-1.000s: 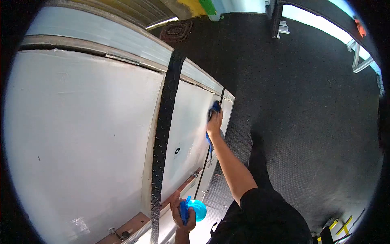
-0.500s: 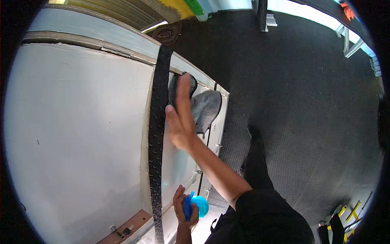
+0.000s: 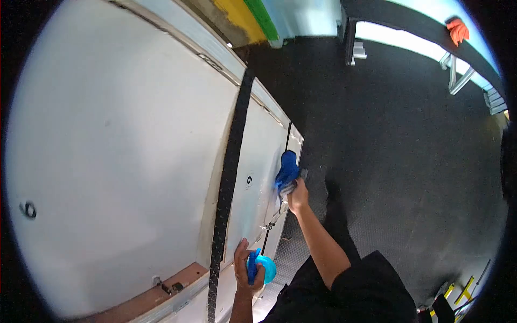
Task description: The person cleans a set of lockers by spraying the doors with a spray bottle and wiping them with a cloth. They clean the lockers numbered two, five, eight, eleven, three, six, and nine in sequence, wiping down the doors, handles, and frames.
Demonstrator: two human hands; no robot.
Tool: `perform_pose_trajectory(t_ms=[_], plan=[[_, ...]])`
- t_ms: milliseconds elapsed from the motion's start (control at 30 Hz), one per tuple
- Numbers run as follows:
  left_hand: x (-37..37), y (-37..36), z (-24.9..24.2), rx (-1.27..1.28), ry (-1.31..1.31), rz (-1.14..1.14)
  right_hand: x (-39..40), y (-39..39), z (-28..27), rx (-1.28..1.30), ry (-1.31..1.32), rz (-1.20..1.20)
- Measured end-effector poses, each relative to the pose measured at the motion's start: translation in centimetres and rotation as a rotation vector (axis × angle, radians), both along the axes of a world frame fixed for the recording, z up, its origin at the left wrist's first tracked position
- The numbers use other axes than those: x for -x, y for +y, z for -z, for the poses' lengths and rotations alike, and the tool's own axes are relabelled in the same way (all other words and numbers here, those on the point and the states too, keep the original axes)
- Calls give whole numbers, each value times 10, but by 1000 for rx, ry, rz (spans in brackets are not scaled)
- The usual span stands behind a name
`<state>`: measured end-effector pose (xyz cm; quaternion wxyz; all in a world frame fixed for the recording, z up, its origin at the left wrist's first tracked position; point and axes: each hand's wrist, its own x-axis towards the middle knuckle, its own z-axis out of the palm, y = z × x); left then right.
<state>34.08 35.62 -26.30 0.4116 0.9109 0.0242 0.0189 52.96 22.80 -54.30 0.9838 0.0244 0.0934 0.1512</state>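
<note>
My right hand (image 3: 299,197) is closed on a cleaning cloth (image 3: 288,168), blue on the side that shows, with a grey part folded near the fingers. The cloth lies against the white door panel (image 3: 256,140), close to its outer edge. Lower down, my left hand (image 3: 242,269) grips what looks like a spray bottle (image 3: 267,270), seen from above, with a blue head and a turquoise round body. That bottle is beside the same white panels. A small black number (image 3: 249,180) marks the narrow panel between the two hands.
A large white panel (image 3: 134,134) fills the left, divided off by a black tread strip (image 3: 230,172). Dark textured flooring (image 3: 409,151) spreads on the right. An orange cloth (image 3: 458,31) lies on a black-edged bench (image 3: 414,22). Yellow-barred equipment (image 3: 464,290) stands lower right.
My right hand has drawn the cloth down and toward the panel's outer edge, from flat on its grey side to gripping it with blue showing. My left hand keeps the bottle in nearly the same place.
</note>
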Motion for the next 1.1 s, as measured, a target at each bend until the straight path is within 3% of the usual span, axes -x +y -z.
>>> perform_pose_trajectory(t_ms=[33, 133, 167, 233, 333, 367, 433, 567, 667, 733, 800, 1000, 1067, 1100], plan=[[2, -2, 2, 15, -30, -3, 0, -13, -69, 392, 291, 33], [9, -4, 7, 112, -112, -45, 14, -72, -160, 365, 188, -150], [11, -3, 9, 80, -129, -20, 20, -93, -190, 386, 156, -150], [11, -4, 5, -32, -185, 47, 29, -130, -245, 93, -40, -105], [18, -19, -11, 192, -75, -55, 41, -171, -319, 177, -129, 28], [18, -20, -9, 117, -120, -16, 44, -175, -330, 190, -151, 24], [21, -27, -3, 163, -187, 2, 57, -183, -344, 279, 166, 245], [18, -47, -13, 157, -257, 35, 41, -195, -307, 551, -194, 215], [19, -62, -9, 115, -302, 4, 28, -193, -320, 481, -224, 69], [19, -79, -1, 225, -338, -108, 6, -188, -329, 423, -248, -45], [19, -94, 2, 114, -492, -107, -12, -203, -326, 363, -264, -185], [8, -172, 17, -60, -507, -553, -74, -220, -312, 205, -191, -604], [10, -200, 16, -8, -311, -724, -72, -236, -291, 132, -131, -719], [5, -215, 9, 28, -404, -755, -77, -240, -287, 98, -93, -770]])
